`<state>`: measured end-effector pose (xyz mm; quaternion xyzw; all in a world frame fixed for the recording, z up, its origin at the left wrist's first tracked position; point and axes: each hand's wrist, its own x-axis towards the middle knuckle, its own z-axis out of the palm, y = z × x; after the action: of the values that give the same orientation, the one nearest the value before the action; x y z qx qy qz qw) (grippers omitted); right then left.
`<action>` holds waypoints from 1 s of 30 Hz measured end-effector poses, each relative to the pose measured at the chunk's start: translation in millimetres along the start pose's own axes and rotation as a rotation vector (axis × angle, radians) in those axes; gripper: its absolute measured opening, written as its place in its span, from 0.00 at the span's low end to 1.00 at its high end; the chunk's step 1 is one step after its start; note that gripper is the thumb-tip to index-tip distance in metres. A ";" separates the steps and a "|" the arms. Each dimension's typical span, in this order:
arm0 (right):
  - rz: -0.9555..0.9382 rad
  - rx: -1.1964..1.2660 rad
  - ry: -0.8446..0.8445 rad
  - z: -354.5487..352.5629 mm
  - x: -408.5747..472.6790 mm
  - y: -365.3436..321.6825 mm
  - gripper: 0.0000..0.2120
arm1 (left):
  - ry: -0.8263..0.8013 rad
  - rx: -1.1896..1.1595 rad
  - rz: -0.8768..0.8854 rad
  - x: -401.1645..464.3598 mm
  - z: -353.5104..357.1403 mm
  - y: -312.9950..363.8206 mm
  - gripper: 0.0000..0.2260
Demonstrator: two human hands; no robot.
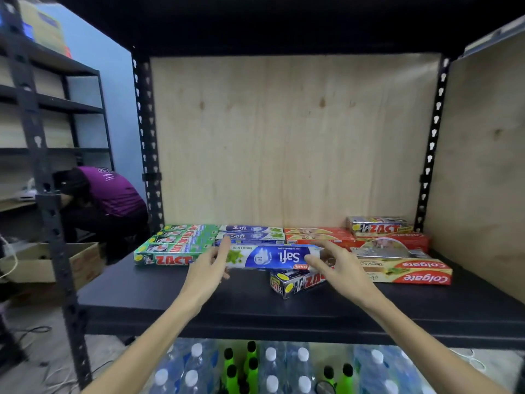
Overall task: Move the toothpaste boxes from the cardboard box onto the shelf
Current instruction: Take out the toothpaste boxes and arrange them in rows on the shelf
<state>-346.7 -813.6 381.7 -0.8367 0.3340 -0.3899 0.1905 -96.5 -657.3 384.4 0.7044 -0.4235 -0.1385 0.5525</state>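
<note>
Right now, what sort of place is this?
Probably a shop stockroom: black metal shelving with plywood backing, toothpaste boxes grouped by brand, such as the green Zact boxes and the Safi box, and water bottles packed on the level below.

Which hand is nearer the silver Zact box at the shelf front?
Right. The right hand holds the right end of the Safi box, just above the silver Zact box; the left hand is at its left end, farther off.

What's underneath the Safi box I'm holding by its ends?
A silver-black Zact box lies on the shelf below its right end. That box's far end is covered by the held Safi box and the right hand.
</note>
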 end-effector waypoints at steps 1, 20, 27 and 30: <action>0.005 0.017 0.010 1.4 1.2 0.6 0.23 | -0.050 0.009 0.022 3.1 -0.4 -7.0 0.20; -0.147 0.064 -0.004 4.4 -5.1 13.9 0.25 | 0.082 0.042 0.121 20.0 11.8 -32.4 0.16; -0.112 0.167 0.182 19.4 -39.0 -29.1 0.20 | 0.191 0.119 0.262 -37.6 35.0 -14.8 0.05; -0.127 0.172 0.217 33.2 -53.6 -46.6 0.16 | 0.049 -0.016 0.170 -72.9 47.3 2.3 0.11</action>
<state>-327.0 -740.9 359.8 -0.7897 0.2643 -0.5165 0.1994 -172.8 -634.0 350.0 0.6647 -0.4670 -0.0772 0.5781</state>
